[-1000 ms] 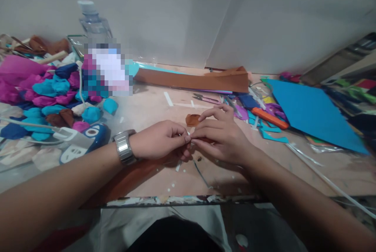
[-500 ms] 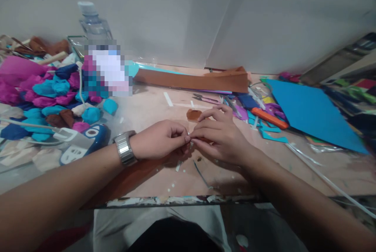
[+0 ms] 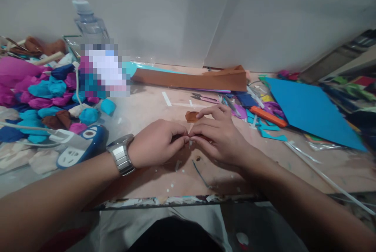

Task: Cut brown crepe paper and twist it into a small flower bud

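My left hand (image 3: 160, 139), with a metal-banded watch (image 3: 120, 154) on its wrist, is closed in a pinch of thumb and forefinger. My right hand (image 3: 219, 132) meets it fingertip to fingertip, thumb and forefinger pinched and the other fingers curved above. Whatever lies between the fingertips is mostly hidden; a whitish speck and a sliver of brown show there, too small to name. Just beyond the right fingers, a small curled brown piece (image 3: 192, 116) lies on the wooden table (image 3: 152, 107). A thin dark strip (image 3: 200, 173) rests below the hands.
Crumpled crepe-paper balls (image 3: 49, 87) crowd the left, beside a blue-and-white power strip (image 3: 82, 146) and a water bottle (image 3: 91, 24). Behind lie brown paper (image 3: 190, 79) and thread snips (image 3: 205, 98). An orange utility knife (image 3: 268, 116) and blue sheet (image 3: 317, 111) are right.
The left fingers have shifted slightly and curl closer over the pinch, with the wrist turned a little. My right hand keeps nearly the same pose. The whole view has moved slightly.
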Available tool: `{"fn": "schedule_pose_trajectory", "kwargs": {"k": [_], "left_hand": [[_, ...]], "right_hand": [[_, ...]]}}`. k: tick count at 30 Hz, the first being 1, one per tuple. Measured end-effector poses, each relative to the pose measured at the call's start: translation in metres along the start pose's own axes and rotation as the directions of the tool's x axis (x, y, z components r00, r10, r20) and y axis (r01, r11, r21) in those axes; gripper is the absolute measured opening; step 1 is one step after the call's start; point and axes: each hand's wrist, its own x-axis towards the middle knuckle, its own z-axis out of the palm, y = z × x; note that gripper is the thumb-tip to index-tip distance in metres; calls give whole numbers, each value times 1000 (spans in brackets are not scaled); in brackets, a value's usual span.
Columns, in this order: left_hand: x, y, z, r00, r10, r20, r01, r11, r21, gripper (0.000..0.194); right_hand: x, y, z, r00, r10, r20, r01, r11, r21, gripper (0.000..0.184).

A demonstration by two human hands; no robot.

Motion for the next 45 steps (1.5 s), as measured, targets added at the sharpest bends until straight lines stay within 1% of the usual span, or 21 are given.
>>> {"fn": "schedule_pose_trajectory", "kwargs": {"k": [6, 10, 13, 16, 21, 23, 25, 27, 29, 30, 31, 33, 36, 41, 45], "left_hand": [[-1, 1, 5, 1000, 5, -10, -2, 975, 224, 26], [-1, 3, 10, 998, 55, -13, -47, 930, 365, 28], [-3, 4, 12, 998, 55, 35, -65, 891, 450, 27], [-5, 4, 12, 995, 58, 85, -94, 855, 511, 21], [-8, 6, 11, 976, 187, 110, -216, 781, 586, 9], [-8, 7, 10, 967, 217, 135, -253, 745, 618, 7], [-7, 7, 9, 965, 215, 150, -261, 749, 609, 8], [-6, 4, 7, 975, 189, 117, -222, 800, 557, 12], [-3, 1, 4, 986, 157, 52, -163, 868, 469, 21], [-2, 0, 2, 988, 152, 33, -153, 900, 409, 25], [-1, -2, 0, 988, 152, 10, -146, 927, 346, 26], [1, -4, -4, 988, 155, 13, -154, 962, 226, 23], [1, -5, -6, 987, 161, 19, -162, 974, 159, 21], [-1, -4, -4, 985, 172, 16, -173, 975, 138, 19], [-1, -2, -1, 988, 153, 9, -153, 977, 147, 19]], "right_hand": [[0, -2, 0, 999, 31, 22, -32, 998, 48, 7], [0, -3, -2, 992, 55, 110, -68, 991, 114, 9], [0, -3, -4, 984, 56, 167, -84, 983, 161, 12], [0, -2, -6, 978, 74, 193, -114, 972, 205, 13], [1, -2, -6, 974, 96, 205, -147, 957, 250, 15], [1, -1, -5, 974, 99, 206, -153, 951, 268, 16], [0, -1, -4, 973, 98, 209, -156, 947, 282, 16], [0, -1, -3, 974, 92, 209, -151, 946, 286, 15], [0, -1, -3, 978, 93, 187, -143, 952, 272, 12], [0, 0, -2, 981, 96, 171, -139, 955, 262, 10], [0, 0, -2, 983, 100, 154, -137, 958, 253, 9], [0, 2, -1, 985, 105, 137, -136, 961, 242, 8], [0, 4, 1, 988, 88, 131, -118, 963, 244, 7], [-2, 4, 5, 992, 70, 106, -94, 967, 237, 8], [-2, 2, 7, 991, 56, 118, -82, 970, 228, 8]]}}
